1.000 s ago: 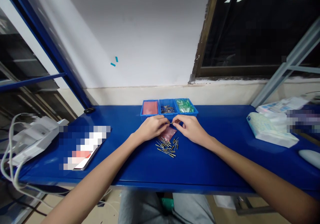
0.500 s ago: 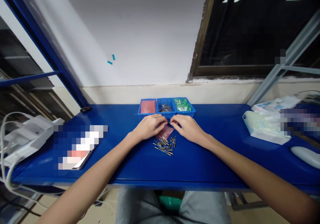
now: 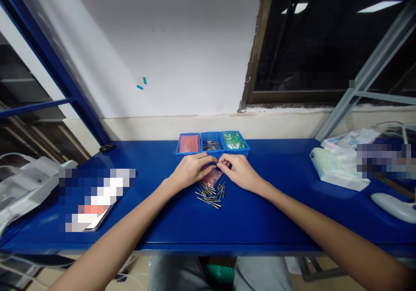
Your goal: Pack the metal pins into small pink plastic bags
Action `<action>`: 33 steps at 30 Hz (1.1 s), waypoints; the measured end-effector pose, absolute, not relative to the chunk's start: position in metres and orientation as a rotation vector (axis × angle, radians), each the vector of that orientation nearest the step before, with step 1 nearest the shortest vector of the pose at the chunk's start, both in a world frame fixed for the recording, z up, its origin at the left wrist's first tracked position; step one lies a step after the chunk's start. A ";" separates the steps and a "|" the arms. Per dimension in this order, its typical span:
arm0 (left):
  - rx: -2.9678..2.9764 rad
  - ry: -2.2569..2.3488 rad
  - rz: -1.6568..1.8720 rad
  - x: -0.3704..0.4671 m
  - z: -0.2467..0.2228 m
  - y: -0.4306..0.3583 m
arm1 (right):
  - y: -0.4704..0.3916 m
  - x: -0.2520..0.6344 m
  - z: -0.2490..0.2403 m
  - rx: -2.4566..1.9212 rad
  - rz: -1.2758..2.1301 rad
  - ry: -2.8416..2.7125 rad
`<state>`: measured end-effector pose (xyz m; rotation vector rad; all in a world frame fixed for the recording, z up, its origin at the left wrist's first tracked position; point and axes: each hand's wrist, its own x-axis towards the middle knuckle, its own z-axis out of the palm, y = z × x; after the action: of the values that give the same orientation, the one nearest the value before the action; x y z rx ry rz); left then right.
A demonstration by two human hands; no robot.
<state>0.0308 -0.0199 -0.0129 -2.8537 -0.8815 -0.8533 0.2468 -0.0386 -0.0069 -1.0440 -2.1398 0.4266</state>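
Observation:
My left hand (image 3: pixel 194 169) and my right hand (image 3: pixel 239 171) meet fingertip to fingertip just in front of the blue bins. The fingers of both are curled and pinched; whatever they pinch is too small or too hidden to make out. Beneath them lies a pinkish-red plastic bag (image 3: pixel 212 176), partly covered by the left hand. Closer to me, a loose pile of thin metal pins with gold-coloured ends (image 3: pixel 211 195) is spread on the blue table (image 3: pixel 260 221), some touching the bag.
Three joined blue bins hold red bags (image 3: pixel 189 143), metal pins (image 3: pixel 211 145) and green packets (image 3: pixel 233 140). On the left are a phone-like object (image 3: pixel 97 221) and white power strips (image 3: pixel 29 182). A tissue pack (image 3: pixel 338 169) and a white rounded object (image 3: pixel 393 207) are at right.
My fingertips have drawn closer together, and the thin piece that showed between them is now hidden. The pile and bag lie as before; the whole view has shifted slightly.

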 end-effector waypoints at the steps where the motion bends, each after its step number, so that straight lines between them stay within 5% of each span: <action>1: -2.847 -0.882 -0.862 0.031 -0.014 -0.019 | -0.039 0.246 -0.007 -1.039 0.429 -2.137; 15: -2.806 -0.903 -0.972 0.031 -0.011 -0.020 | -0.036 0.242 -0.003 -0.991 0.537 -2.051; 33: -3.036 -1.063 -1.528 0.039 -0.009 -0.022 | -0.034 0.249 -0.001 -0.979 0.640 -2.084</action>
<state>0.0388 -0.0220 -0.0094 -3.0363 -1.0628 -1.5278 0.2492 -0.0341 -0.0009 -0.9789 -2.0842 0.6402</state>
